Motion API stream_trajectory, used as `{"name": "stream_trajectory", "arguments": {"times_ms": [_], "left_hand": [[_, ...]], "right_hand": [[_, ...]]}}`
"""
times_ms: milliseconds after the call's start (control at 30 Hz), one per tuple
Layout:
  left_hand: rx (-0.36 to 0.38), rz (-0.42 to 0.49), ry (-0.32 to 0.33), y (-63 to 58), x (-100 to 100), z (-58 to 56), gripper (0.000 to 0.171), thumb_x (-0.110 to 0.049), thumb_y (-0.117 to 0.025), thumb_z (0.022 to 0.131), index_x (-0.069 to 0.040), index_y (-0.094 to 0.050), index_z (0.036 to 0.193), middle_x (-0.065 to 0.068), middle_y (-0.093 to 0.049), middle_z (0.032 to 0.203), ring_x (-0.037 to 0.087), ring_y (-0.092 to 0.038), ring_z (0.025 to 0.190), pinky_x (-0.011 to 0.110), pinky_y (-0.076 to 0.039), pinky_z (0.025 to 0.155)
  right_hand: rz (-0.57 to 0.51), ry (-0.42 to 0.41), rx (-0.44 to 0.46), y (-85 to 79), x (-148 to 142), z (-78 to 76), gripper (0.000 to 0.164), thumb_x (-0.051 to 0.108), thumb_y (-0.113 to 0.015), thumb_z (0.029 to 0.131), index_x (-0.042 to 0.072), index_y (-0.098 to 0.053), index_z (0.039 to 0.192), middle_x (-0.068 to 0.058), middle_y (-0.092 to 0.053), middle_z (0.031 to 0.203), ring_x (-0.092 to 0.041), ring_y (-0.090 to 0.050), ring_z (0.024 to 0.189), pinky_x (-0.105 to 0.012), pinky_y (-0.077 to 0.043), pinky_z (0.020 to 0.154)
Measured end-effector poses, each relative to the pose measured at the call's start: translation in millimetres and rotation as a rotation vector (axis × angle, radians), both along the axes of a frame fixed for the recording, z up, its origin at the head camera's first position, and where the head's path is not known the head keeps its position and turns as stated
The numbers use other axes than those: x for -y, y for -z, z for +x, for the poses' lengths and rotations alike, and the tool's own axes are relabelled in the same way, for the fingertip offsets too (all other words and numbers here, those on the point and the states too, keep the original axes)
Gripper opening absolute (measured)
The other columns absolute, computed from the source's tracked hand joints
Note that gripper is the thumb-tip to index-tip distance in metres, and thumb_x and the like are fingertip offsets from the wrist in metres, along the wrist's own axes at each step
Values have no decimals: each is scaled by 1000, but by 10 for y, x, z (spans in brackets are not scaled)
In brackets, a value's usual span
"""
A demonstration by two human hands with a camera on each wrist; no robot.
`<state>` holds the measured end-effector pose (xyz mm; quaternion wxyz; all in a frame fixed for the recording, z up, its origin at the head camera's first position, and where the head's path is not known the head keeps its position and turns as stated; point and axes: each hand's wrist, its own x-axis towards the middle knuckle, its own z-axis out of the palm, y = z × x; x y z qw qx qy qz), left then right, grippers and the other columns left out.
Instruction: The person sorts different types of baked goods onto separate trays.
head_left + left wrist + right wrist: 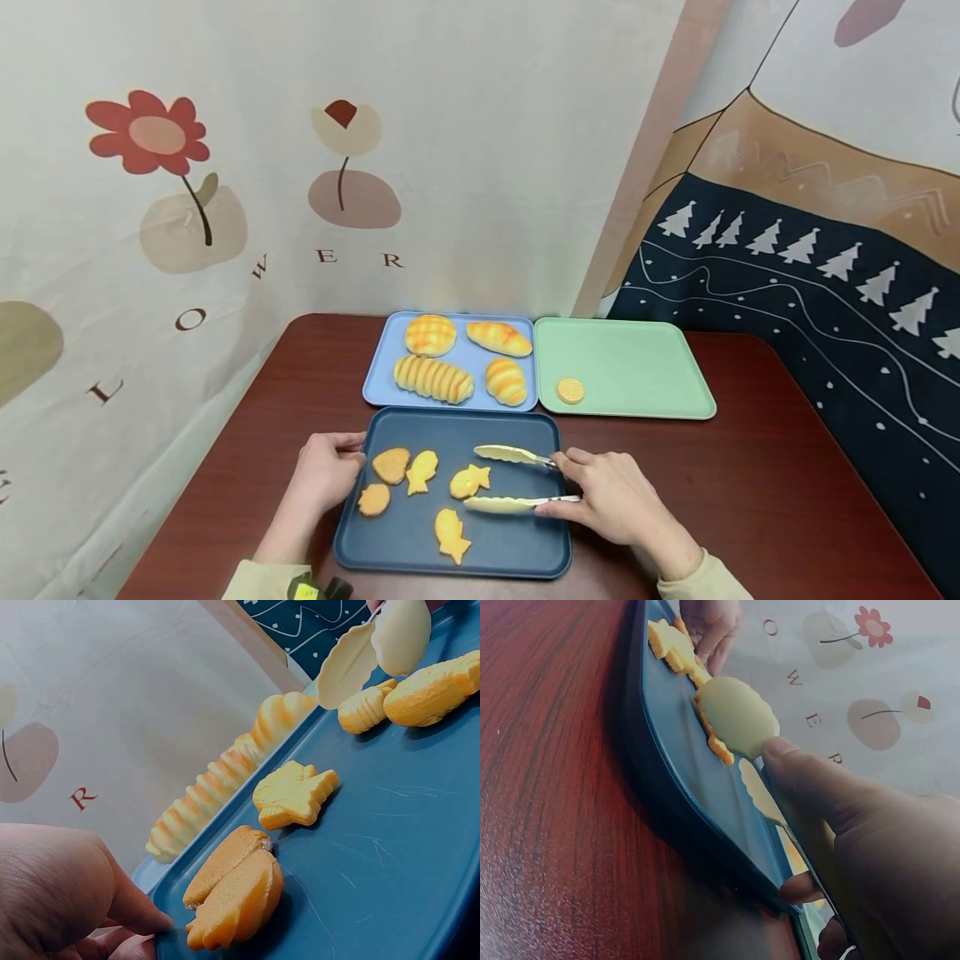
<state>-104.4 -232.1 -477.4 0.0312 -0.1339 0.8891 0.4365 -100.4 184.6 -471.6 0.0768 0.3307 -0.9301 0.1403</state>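
My left hand [324, 473] holds the left rim of a dark blue tray [517, 542], its thumb at the edge in the left wrist view. With my right hand [613, 493] I grip a pair of tongs [501, 505] over the tray's right side. The tongs' cream tips are spread apart, one on each side of a yellow fish-shaped cookie [467, 482]. Another fish-shaped cookie [450, 533] lies nearer the front edge, and a third fish-shaped cookie [422, 471] is to the left. Beside my left hand are a heart-shaped cookie [392, 465] and a small brown cookie [373, 500].
Behind the dark tray, a light blue tray [378, 392] bears several bread rolls [433, 380]. To its right, a light green tray [630, 367] holds one round biscuit [571, 391]. All the trays are on a reddish-brown table [750, 467], with printed cloths hanging behind.
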Motion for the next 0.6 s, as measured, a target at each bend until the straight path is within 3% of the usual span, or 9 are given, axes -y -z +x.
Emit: {"name": "stream_trajectory", "arguments": {"times_ms": [333, 600], "left_hand": [[8, -2, 3, 7, -27, -14, 39, -1, -61, 98, 7, -68, 136, 22, -72, 121, 22, -69, 90, 36, -57, 70], [19, 5, -3, 13, 21, -24, 38, 0, -63, 98, 7, -69, 134, 21, -74, 118, 19, -68, 85, 34, -53, 65]], "right_hand": [[-28, -53, -83, 43, -47, 5, 57, 68, -66, 94, 17, -82, 115, 13, -68, 92, 1, -47, 57, -23, -36, 48], [-48, -80, -79, 66, -32, -4, 55, 65, -65, 96, 17, -82, 116, 12, -70, 93, 1, -54, 61, -24, -42, 50]]}}
